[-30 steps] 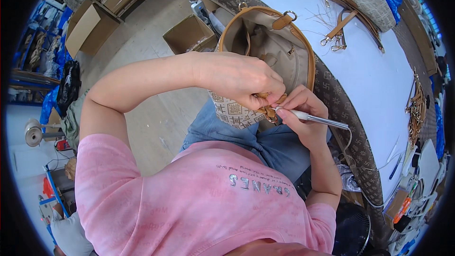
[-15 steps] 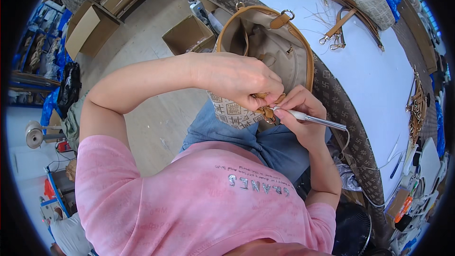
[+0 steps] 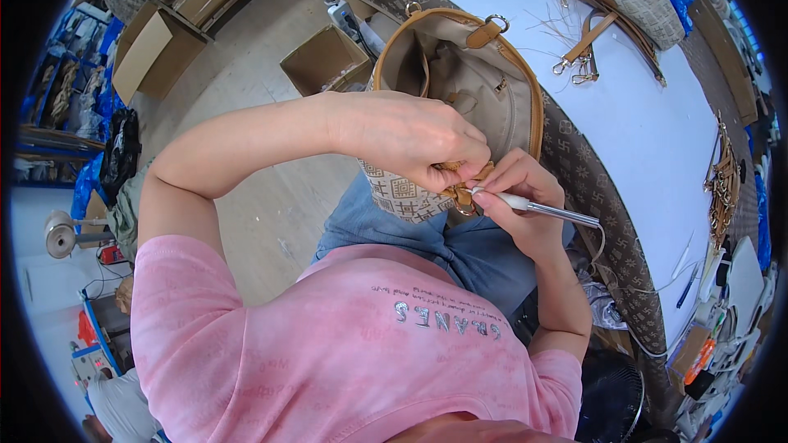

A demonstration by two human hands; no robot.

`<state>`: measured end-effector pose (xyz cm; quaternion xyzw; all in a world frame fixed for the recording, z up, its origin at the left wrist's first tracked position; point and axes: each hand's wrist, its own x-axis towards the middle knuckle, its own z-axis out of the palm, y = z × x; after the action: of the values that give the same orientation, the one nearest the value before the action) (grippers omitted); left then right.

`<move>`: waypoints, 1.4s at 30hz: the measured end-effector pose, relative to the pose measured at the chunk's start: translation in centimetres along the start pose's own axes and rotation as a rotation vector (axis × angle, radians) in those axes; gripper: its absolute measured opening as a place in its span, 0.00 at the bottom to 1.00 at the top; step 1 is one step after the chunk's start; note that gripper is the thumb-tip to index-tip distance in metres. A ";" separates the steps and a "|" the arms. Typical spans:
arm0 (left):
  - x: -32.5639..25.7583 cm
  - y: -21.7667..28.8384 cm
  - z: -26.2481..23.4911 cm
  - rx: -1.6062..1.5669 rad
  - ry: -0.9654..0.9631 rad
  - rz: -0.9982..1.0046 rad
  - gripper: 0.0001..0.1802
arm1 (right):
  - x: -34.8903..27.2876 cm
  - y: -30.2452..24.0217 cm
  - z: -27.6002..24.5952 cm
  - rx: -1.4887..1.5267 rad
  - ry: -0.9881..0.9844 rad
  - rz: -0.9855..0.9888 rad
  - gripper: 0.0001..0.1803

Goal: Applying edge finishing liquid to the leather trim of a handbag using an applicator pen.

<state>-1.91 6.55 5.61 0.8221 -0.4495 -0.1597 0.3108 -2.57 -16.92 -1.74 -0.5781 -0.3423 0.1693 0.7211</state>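
A beige patterned handbag (image 3: 400,189) with tan leather trim stands on my lap, its mouth up and its pale lining showing. My left hand (image 3: 419,133) reaches across the bag's near rim, fingers pinched on a tan leather tab (image 3: 461,194) with a metal ring by it. In my right hand (image 3: 532,189) is a white and silver pen-shaped tool (image 3: 562,213), its cord trailing from the back end. The tool's tip meets the tab beside my left fingertips; the exact contact is hidden by my fingers.
To the right curves a table (image 3: 648,139) with a white top and brown patterned edge. Leather straps with metal clips (image 3: 587,41) lie at its far end, more straps (image 3: 722,189) at its right. An open cardboard box (image 3: 324,61) sits on the floor beyond the bag.
Both hands hold nearly the same place. The metal ring below the tab shows slightly more now, and the bag has shifted a hair to the left.
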 end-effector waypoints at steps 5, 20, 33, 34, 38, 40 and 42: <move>-0.1 -0.2 0.0 0.013 0.013 0.019 0.07 | 0.0 -0.1 -0.1 0.063 0.021 0.050 0.06; -2.2 3.4 -2.8 -0.149 0.483 0.142 0.20 | 0.8 2.2 -2.0 0.989 0.152 -0.177 0.09; -5.5 -0.5 9.4 0.641 0.496 0.286 0.13 | 1.4 3.2 -0.9 1.015 0.080 -0.174 0.09; -5.6 -0.3 9.4 0.616 0.526 0.256 0.15 | 1.5 3.1 -0.9 0.994 0.086 -0.167 0.10; -4.0 1.1 7.5 0.563 0.615 0.025 0.22 | 1.7 2.4 -2.2 1.070 0.014 -0.162 0.09; -3.0 2.5 4.3 0.554 0.643 -0.144 0.24 | 1.6 0.4 -3.1 1.094 0.080 -0.221 0.07; -2.2 4.1 -0.1 -0.421 0.619 -0.434 0.22 | 1.5 -2.7 -4.0 1.117 0.134 -0.294 0.06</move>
<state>-5.70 6.73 8.32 0.8254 -0.1092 -0.0553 0.5512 0.83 -19.55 0.88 -0.0660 -0.2313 0.1856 0.9527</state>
